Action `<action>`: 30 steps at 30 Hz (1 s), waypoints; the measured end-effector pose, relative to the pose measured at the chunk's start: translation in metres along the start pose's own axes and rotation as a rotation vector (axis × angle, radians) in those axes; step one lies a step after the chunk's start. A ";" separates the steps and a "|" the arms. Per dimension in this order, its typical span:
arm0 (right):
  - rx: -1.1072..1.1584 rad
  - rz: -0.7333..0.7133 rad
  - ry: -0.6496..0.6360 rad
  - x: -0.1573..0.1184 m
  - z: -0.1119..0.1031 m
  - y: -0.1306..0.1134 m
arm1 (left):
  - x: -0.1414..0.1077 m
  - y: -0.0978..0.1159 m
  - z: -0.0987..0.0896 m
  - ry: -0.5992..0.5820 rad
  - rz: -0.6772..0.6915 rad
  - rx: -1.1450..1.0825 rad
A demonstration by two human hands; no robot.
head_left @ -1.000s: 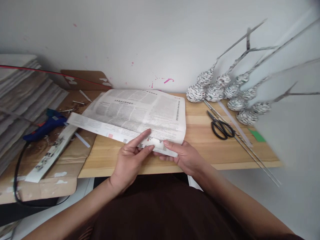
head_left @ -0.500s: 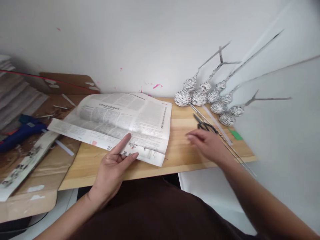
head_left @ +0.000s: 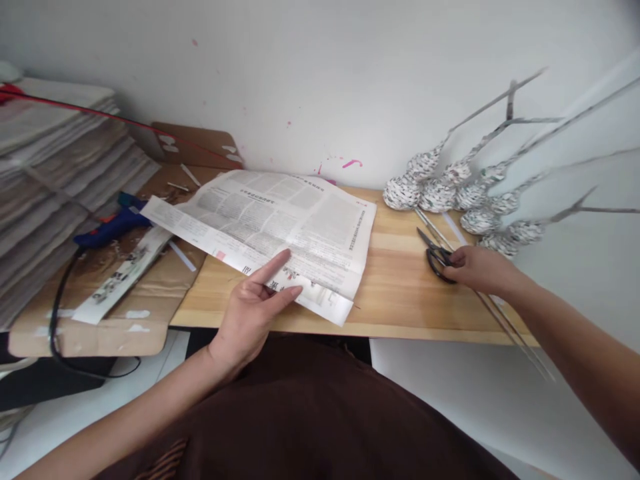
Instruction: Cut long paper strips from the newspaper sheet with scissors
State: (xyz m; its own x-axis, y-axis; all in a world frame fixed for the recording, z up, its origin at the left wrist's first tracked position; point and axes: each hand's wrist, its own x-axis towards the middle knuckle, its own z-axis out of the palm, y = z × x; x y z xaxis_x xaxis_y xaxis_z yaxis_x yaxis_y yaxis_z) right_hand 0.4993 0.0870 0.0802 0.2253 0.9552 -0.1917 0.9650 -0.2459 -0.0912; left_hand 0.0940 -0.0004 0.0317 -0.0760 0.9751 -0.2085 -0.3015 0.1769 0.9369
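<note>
The newspaper point(head_left: 285, 223) lies on the bench point(head_left: 400, 300), its folded near edge pinched by the left hand point(head_left: 253, 307), thumb and forefinger on top. The right hand's point(head_left: 483, 268) fingers touch the handles of the scissors point(head_left: 433, 248); I cannot tell whether they grip.

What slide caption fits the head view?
Left hand on a folded grey newspaper sheet; right hand touching black-handled metal scissors.

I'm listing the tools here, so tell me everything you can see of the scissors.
The scissors have dark, pointed, metal-looking blades, seemingly closed, and black loop handles. Tips aimed leftward toward the wall, they are at the wooden table beside thin rods. The right hand touches and partly hides the handles; how firmly it grips is unclear.
</note>
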 end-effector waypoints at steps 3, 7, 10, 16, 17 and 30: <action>0.078 0.002 0.028 -0.015 -0.010 -0.008 | 0.001 0.001 -0.002 0.014 0.002 0.005; 0.688 -0.194 -0.281 -0.065 -0.005 -0.032 | 0.002 0.002 -0.003 0.017 0.003 0.020; 0.883 -0.223 -0.689 -0.104 0.013 -0.058 | 0.003 0.002 -0.004 0.019 0.007 0.023; 0.914 -0.198 -0.942 -0.136 0.033 -0.082 | 0.004 0.002 -0.009 0.023 0.011 0.058; 0.888 -0.216 -0.931 -0.137 0.033 -0.082 | 0.004 0.002 -0.010 0.025 0.009 0.067; 0.736 -0.337 -0.898 -0.126 0.029 -0.107 | 0.003 0.006 -0.009 0.041 -0.022 0.081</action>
State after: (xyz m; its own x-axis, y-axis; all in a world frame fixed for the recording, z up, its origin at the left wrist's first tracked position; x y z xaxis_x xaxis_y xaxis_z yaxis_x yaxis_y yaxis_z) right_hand 0.3638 -0.0119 0.0854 -0.4783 0.6061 -0.6355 0.5843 -0.3206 -0.7455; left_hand 0.0835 0.0027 0.0346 -0.1093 0.9648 -0.2392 -0.2260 0.2102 0.9512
